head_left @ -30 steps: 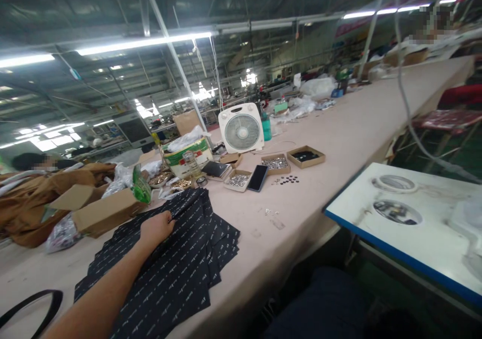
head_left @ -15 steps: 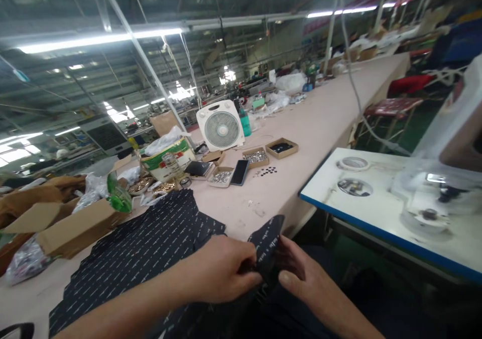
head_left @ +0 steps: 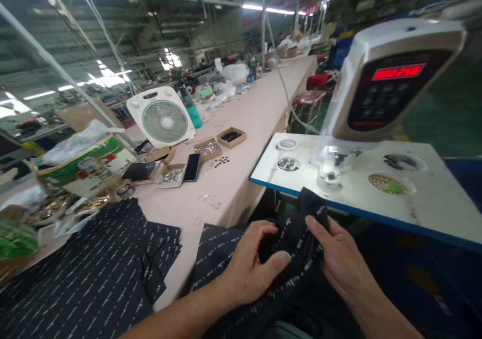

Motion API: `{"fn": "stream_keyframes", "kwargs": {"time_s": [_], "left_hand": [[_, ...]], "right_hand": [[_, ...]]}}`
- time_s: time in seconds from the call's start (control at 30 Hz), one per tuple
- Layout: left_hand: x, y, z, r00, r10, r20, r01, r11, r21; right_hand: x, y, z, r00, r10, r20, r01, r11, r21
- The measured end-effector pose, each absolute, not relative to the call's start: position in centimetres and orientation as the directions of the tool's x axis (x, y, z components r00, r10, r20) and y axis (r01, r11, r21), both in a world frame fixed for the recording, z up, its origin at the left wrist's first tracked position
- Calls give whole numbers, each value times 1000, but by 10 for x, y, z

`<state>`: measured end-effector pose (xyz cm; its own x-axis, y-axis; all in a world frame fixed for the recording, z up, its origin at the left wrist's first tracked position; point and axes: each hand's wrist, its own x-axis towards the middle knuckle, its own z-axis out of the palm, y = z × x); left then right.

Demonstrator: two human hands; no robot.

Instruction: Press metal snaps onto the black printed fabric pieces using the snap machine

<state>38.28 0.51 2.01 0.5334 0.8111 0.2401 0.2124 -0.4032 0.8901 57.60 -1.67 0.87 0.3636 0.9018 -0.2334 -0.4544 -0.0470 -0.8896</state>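
A black fabric piece (head_left: 289,238) with rows of small white lettering hangs folded between my hands above my lap, close to the machine table's front edge. My right hand (head_left: 339,253) pinches its upper right part, thumb on the near face. On its left side my left hand (head_left: 252,266) has curled around the cloth, with thumb and forefinger apart and the thumb lying on it; the other fingers are partly hidden. A stack of matching fabric pieces (head_left: 86,263) lies on the long table to the left. The snap-press machine (head_left: 391,83) shows a lit red display.
The white machine table (head_left: 354,203) has a blue edge and recessed cups with small metal parts. On the long table (head_left: 241,178) are a fan (head_left: 161,118), a phone (head_left: 192,167), boxes of metal fasteners (head_left: 171,176) and loose black snaps (head_left: 220,162).
My view has swung right, bringing the machine's display into sight. The fabric piece has been lifted and spread towards the machine table. My left hand's thumb and forefinger have parted from their tight pinch.
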Motion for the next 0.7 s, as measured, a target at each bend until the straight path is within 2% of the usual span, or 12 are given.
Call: {"fn": "stream_keyframes", "kwargs": {"time_s": [0.13,0.2,0.27,0.33,0.47,0.6,0.63,0.7], "left_hand": [[389,18,-5,625,780,-26,376,-271,886],[393,23,-12,656,751,-72,418,-283,863],[399,30,-15,659,752,14,409,-375,832],[408,39,-13,657,736,162,360,-495,791],[422,52,-2,679,643,355,224,-642,733],[426,51,9,475,668,572,238,-724,647],[425,48,10,463,668,583,241,-727,643],[426,42,10,559,663,498,215,-695,686]], "right_hand": [[598,-24,22,565,805,-182,-437,104,-893],[604,-27,27,591,792,-151,-418,141,-897],[606,-30,31,569,811,-137,-412,137,-901],[605,-32,35,533,836,-130,-409,120,-905],[604,-36,46,553,826,-106,-390,144,-909],[608,-40,55,659,747,-83,-353,210,-912],[609,-41,55,670,738,-79,-345,216,-913],[608,-42,54,671,737,-78,-341,214,-915]]}}
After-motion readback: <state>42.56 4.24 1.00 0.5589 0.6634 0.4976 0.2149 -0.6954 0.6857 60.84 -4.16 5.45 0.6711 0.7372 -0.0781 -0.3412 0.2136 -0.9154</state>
